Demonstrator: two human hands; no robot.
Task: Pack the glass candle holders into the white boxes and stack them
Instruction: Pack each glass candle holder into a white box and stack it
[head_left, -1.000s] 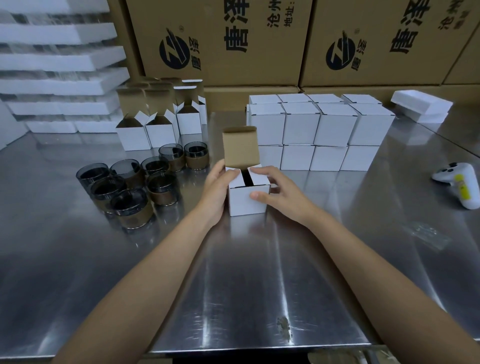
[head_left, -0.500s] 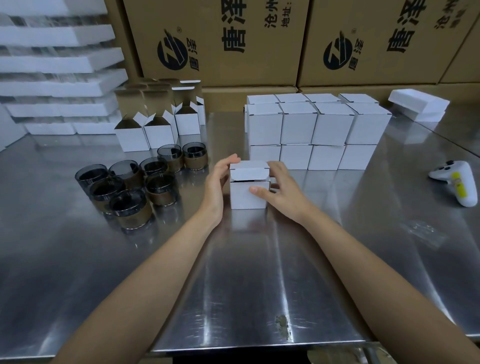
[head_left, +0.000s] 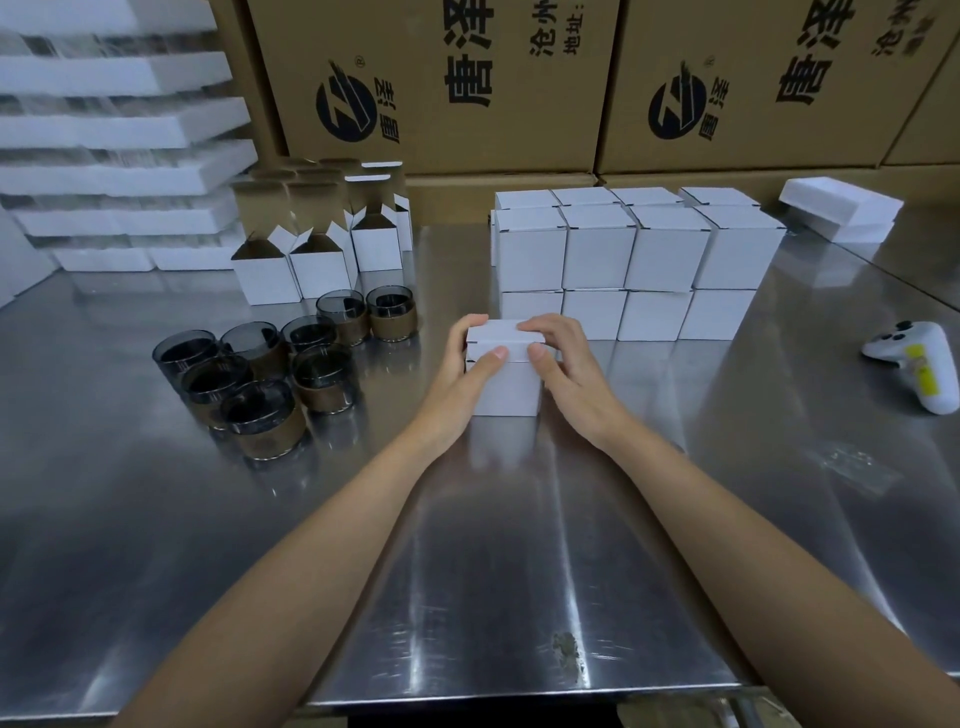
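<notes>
"Where are you with it?"

"My left hand (head_left: 457, 384) and right hand (head_left: 566, 374) are both wrapped round one white box (head_left: 506, 387) on the steel table (head_left: 493, 545). My thumbs are on its front and my fingers are curled over the lid. The lid is down, and I judge I'm pressing its tuck flap home, so this one is nearly ready for stacking."

"And the rest?"

"Just behind the box is the stack (head_left: 634, 260) of closed boxes, four across and two high in front, with another row behind. To my left stand eight glass candle holders (head_left: 260, 374), as far as I can count, none packed yet. Behind them the open boxes (head_left: 291, 265) wait with flaps up. So a good part is done, and about eight rounds are left."

"Anything you can't see?"

"Whether a holder sits inside the box I'm gripping, because the lid hides it. The back row of the stack shows only its tops, so I can't count it, and the open boxes overlap too. The brown cartons (head_left: 441, 83) behind are cut off at the top, and the white controller (head_left: 919, 364) runs to the right edge."
</notes>
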